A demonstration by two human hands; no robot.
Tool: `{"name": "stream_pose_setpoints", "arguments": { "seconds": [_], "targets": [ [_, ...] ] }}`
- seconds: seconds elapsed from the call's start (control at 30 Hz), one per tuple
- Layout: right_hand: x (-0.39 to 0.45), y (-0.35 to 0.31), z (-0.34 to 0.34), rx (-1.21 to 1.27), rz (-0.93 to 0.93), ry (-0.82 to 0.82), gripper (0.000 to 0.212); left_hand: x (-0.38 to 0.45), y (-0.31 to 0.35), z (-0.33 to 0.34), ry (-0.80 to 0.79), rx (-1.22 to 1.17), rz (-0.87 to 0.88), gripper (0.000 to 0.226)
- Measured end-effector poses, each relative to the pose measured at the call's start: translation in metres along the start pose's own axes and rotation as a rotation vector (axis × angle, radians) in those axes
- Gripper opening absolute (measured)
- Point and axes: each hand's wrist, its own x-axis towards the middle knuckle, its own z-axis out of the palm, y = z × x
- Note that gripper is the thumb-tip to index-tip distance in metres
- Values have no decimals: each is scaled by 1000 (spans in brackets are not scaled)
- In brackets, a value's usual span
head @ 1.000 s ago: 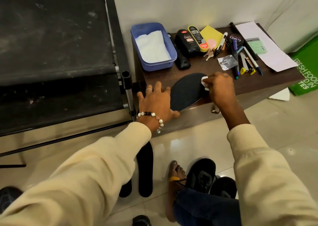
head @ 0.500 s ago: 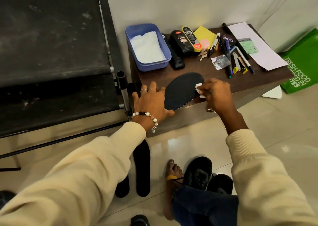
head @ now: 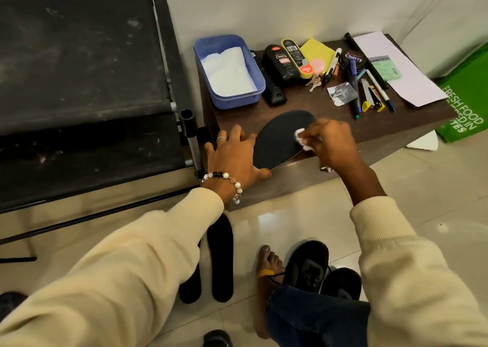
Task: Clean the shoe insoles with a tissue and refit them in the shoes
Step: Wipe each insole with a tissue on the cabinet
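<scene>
At the brown table mid-frame, a black insole lies diagonally, toe toward upper right, heel overhanging the near edge. My left hand presses its heel flat with fingers spread; my right hand pinches a tissue against its right edge.

A home, by the look: glossy floor tiles, a low wooden surface cluttered with shoe polish, pens and keys, against a plain wall.
</scene>
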Motion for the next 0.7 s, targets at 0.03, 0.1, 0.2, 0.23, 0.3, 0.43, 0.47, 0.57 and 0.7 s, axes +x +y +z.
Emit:
{"name": "stream_pose_setpoints", "arguments": {
  "seconds": [0.03, 0.1, 0.2, 0.23, 0.3, 0.43, 0.47, 0.57, 0.7],
  "targets": [
    [6, 7, 2, -19, 67, 48, 29, 0, 0, 0, -1, -2, 3, 88],
    [17, 18, 9, 1, 153, 181, 24, 0, -1, 0, -3, -7, 7, 88],
    [36, 21, 16, 8, 281, 229, 23, 1, -1, 1, -6, -14, 5, 87],
    [40, 18, 18, 6, 301, 226, 23, 1, -1, 1, -6, -19, 2, 87],
    [48, 11, 20, 7, 279, 263, 21, 1, -1, 1, -5, -29, -1, 87],
    [59, -6, 23, -93, 165, 274, 22, 1, -2, 0, -10, -44, -2, 84],
    [61, -13, 23, -105, 130, 266, 23, 1, -2, 0, -10, -44, -3, 84],
    [61, -37, 26, -118, 0, 207, 26, 1, -1, 1, -2, -34, -9, 82],
    [45, -49, 23, -117, -228, 90, 29, 1, 0, 2, 8, -41, -18, 78]
  ]
}}
